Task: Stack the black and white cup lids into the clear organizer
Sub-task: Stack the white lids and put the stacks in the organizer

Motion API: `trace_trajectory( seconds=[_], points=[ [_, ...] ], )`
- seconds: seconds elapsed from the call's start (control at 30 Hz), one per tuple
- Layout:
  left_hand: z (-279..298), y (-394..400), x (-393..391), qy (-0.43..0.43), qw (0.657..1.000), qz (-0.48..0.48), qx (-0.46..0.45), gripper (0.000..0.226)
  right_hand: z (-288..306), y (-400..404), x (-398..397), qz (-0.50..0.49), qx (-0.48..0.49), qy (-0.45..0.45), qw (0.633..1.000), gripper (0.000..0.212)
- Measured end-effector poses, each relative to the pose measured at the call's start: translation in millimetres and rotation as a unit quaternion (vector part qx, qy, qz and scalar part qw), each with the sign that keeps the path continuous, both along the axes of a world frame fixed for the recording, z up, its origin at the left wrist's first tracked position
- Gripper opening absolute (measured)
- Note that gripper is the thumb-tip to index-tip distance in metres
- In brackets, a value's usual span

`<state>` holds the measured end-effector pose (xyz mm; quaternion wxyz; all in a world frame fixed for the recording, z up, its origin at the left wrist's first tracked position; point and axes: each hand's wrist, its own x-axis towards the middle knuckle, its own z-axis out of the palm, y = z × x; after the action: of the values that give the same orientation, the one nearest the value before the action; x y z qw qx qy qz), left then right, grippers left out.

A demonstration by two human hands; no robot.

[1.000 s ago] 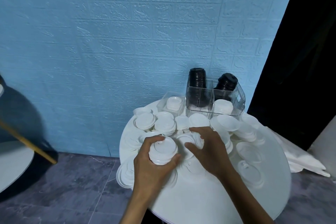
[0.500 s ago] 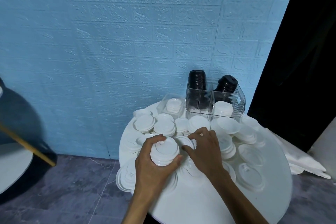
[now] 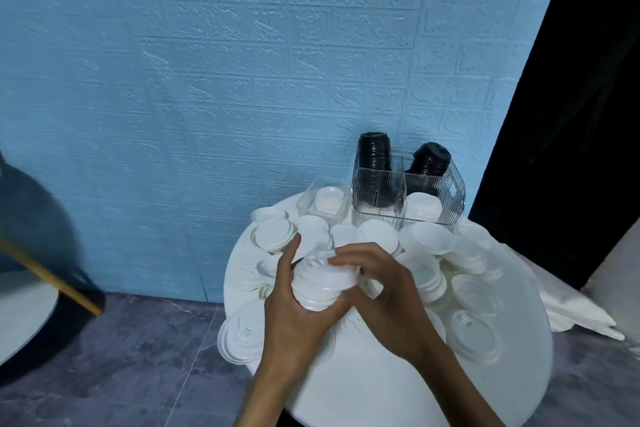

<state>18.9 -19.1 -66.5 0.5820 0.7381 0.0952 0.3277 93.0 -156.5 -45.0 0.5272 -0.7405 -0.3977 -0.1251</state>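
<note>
My left hand grips a stack of white lids above the round white table. My right hand holds a white lid on top of that stack, fingers curled over it. Many loose white lids lie scattered over the table. The clear organizer stands at the table's back edge, with two stacks of black lids in its rear compartments and a short white stack in a front one.
A smaller clear container holding white lids sits left of the organizer. The blue brick-pattern wall is right behind the table. A white cloth hangs off the right side. A dark chair with a wooden leg stands at left.
My right hand has come left from the loose lids onto the top of the stack in my left hand, bringing a white lid with it.
</note>
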Motion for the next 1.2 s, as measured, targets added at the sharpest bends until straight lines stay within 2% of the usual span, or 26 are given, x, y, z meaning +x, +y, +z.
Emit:
trace_trajectory(
  seconds=[0.13, 0.4, 0.47, 0.53, 0.6, 0.67, 0.73, 0.8, 0.97, 1.1, 1.2],
  points=[
    [-0.5, 0.7, -2.1, -0.006, 1.000, -0.004, -0.012, 0.092, -3.4, -2.5, -7.2, 0.060, -0.057, 0.019, 0.996, 0.044],
    [-1.8, -2.0, -0.3, -0.004, 1.000, 0.011, -0.027, 0.066, -0.8, -1.3, -3.4, 0.082, -0.051, 0.090, 0.991, 0.024],
    [-2.3, -2.9, -0.1, 0.001, 0.999, 0.029, -0.017, 0.063, -5.1, -6.4, 9.8, 0.047, -0.043, 0.075, 0.995, 0.023],
    [-2.2, -2.3, 0.7, -0.002, 0.999, 0.046, -0.010, 0.063, -13.7, -14.5, 28.8, -0.060, -0.060, 0.035, 0.996, 0.032],
    [-1.6, -1.4, 0.9, -0.005, 0.999, 0.047, -0.008, 0.063, -22.1, -20.5, 44.9, -0.157, -0.140, 0.009, 0.978, 0.058],
    [-1.4, -0.6, 0.8, -0.006, 0.999, 0.042, -0.007, 0.064, -30.7, -21.6, 53.8, -0.191, -0.233, 0.008, 0.953, 0.083],
    [-1.3, -0.6, 1.2, -0.007, 0.999, 0.039, -0.008, 0.065, -38.4, -19.6, 58.0, -0.191, -0.304, 0.009, 0.933, 0.097],
    [0.7, -1.8, 1.2, -0.008, 0.999, 0.036, -0.006, 0.065, -44.2, -15.6, 60.8, -0.195, -0.338, 0.001, 0.921, 0.099],
    [1.7, -2.1, 0.0, -0.006, 1.000, 0.026, -0.002, 0.067, -43.1, -11.0, 61.7, -0.196, -0.334, 0.007, 0.922, 0.075],
    [0.4, -0.5, -0.9, -0.004, 1.000, 0.025, -0.006, 0.068, -41.7, -15.6, 63.6, -0.167, -0.316, 0.035, 0.933, 0.085],
    [0.4, -0.7, -1.3, -0.002, 1.000, 0.020, -0.011, 0.069, -35.3, -22.0, 66.2, -0.142, -0.349, 0.051, 0.925, 0.090]
  ],
)
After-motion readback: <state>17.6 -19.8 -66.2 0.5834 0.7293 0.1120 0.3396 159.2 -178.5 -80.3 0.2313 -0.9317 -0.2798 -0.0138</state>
